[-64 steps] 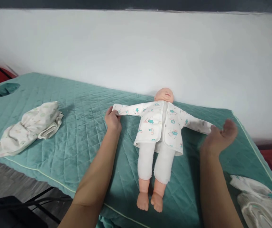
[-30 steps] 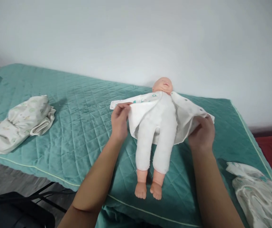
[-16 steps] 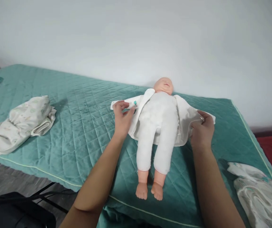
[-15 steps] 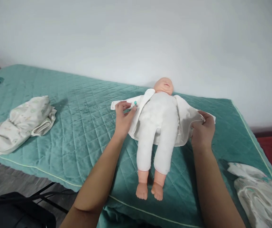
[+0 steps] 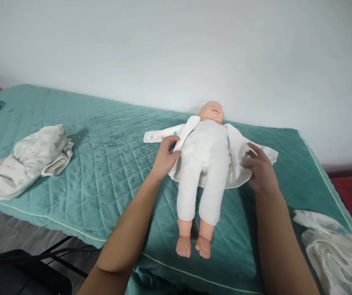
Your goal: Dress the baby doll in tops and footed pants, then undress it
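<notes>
A doll (image 5: 205, 159) with a white fuzzy body lies on its back, feet toward me. An unfastened white baby jacket (image 5: 237, 149) is spread under and beside it, its printed sleeves stretched out to both sides. My left hand (image 5: 166, 157) is at the jacket's left front edge, thumb and fingers apart, fingertips against the cloth. On the other side my right hand (image 5: 262, 168) is at the right front panel, its fingers also spread and touching the fabric. The doll's arms do not show.
A green quilted cover (image 5: 111, 155) lies over the table. Bundled printed baby clothing (image 5: 31, 157) sits at the left, and another crumpled printed garment (image 5: 335, 250) at the lower right. A white wall (image 5: 176, 49) stands behind. A black object (image 5: 22, 270) is at the lower left.
My left hand has shifted right from the sleeve to the jacket's front edge. My right hand has moved slightly inward, and the right panel it was pulling outward has dropped closer to the doll.
</notes>
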Motion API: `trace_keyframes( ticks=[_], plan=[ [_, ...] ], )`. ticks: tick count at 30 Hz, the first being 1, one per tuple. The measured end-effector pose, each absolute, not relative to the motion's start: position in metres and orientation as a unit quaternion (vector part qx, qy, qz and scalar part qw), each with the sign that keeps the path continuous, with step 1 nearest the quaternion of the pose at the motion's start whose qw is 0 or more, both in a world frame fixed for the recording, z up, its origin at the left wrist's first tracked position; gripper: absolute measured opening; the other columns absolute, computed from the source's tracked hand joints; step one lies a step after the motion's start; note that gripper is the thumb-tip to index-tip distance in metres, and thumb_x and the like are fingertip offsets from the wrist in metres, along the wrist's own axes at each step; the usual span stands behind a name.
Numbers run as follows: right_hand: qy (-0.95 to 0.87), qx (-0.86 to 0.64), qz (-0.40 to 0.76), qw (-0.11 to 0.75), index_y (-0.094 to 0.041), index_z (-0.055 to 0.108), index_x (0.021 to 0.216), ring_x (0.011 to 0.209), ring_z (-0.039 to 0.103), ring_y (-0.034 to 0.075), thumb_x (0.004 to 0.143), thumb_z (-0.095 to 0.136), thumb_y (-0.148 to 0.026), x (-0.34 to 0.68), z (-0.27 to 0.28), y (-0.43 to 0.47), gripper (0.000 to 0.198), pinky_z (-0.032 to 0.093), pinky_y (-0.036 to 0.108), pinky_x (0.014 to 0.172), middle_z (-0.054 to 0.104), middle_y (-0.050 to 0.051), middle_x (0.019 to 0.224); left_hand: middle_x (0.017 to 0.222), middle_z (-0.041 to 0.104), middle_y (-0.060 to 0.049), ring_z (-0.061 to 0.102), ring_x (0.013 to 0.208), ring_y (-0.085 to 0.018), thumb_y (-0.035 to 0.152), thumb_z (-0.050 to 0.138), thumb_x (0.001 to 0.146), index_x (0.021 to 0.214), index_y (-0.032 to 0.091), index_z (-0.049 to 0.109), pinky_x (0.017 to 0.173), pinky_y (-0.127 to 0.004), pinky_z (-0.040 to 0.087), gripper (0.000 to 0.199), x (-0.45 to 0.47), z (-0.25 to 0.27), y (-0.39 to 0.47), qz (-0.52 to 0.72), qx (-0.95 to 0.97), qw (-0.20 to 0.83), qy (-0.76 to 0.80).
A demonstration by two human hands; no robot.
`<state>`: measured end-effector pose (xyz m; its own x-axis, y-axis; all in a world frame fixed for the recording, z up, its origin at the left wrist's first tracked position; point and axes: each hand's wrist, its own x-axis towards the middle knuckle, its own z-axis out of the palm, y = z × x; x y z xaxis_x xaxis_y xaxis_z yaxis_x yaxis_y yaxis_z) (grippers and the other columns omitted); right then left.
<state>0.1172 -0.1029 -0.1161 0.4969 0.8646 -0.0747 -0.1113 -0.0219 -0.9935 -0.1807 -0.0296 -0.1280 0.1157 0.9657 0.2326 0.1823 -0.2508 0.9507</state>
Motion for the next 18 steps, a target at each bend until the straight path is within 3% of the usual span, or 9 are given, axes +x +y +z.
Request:
trace_keyframes(
  ticks=[2,4,7,10,14,18],
  plan=[
    [-0.296,-0.572,0.476,0.599,-0.021,0.067,0.108,0.072,0.058,0.015,0.055,0.065,-0.021,0.120,-0.110,-0.103,0.053,0.048,0.028,0.060,0.065,0.002,0.094,0.134,0.059,-0.006,0.054,0.131,-0.025,0.010,0.057,0.069,0.114,0.026,0.059,0.113,-0.048,0.043,0.048,-0.181,-0.127,-0.030,0.477,0.628,0.406,0.462],
    [-0.287,-0.583,0.490,0.581,-0.019,0.069,0.101,0.076,0.061,0.019,0.066,0.067,-0.037,0.120,-0.106,-0.102,0.039,0.051,0.033,0.067,0.066,0.005,0.091,0.134,0.059,-0.006,0.055,0.130,-0.025,0.010,0.056,0.069,0.114,0.025,0.059,0.113,-0.048,0.044,0.047,-0.181,-0.126,-0.031,0.473,0.626,0.409,0.466],
    [-0.325,-0.685,0.306,0.576,-0.019,0.069,0.098,0.091,0.063,0.024,0.076,0.063,-0.059,0.119,-0.107,-0.101,0.046,0.052,0.043,0.087,0.067,0.007,0.097,0.133,0.059,-0.006,0.056,0.128,-0.024,0.009,0.054,0.068,0.114,0.024,0.058,0.114,-0.046,0.043,0.048,-0.181,-0.124,-0.031,0.468,0.625,0.414,0.468],
    [-0.400,-0.738,0.150,0.521,-0.022,0.064,0.117,0.105,0.059,0.026,0.064,0.079,-0.047,0.122,-0.115,-0.101,0.061,0.045,0.051,0.102,0.065,0.008,0.116,0.133,0.059,-0.007,0.056,0.128,-0.024,0.008,0.054,0.067,0.115,0.023,0.058,0.114,-0.046,0.043,0.050,-0.181,-0.125,-0.030,0.465,0.629,0.412,0.467],
    [-0.434,-0.709,0.189,0.523,-0.027,0.058,0.127,0.102,0.060,0.024,0.059,0.070,-0.023,0.129,-0.128,-0.102,0.070,0.046,0.053,0.102,0.062,0.007,0.124,0.133,0.058,-0.006,0.053,0.130,-0.025,0.008,0.057,0.068,0.117,0.024,0.058,0.113,-0.046,0.044,0.052,-0.181,-0.130,-0.033,0.466,0.644,0.383,0.470],
    [-0.412,-0.676,0.226,0.567,-0.024,0.060,0.120,0.096,0.061,0.021,0.055,0.058,-0.017,0.125,-0.136,-0.101,0.065,0.053,0.046,0.092,0.064,0.005,0.118,0.144,0.048,-0.010,0.042,0.142,-0.025,0.013,0.063,0.074,0.129,0.025,0.054,0.122,-0.047,0.035,0.057,-0.184,-0.140,-0.057,0.468,0.691,0.286,0.471]
  ],
)
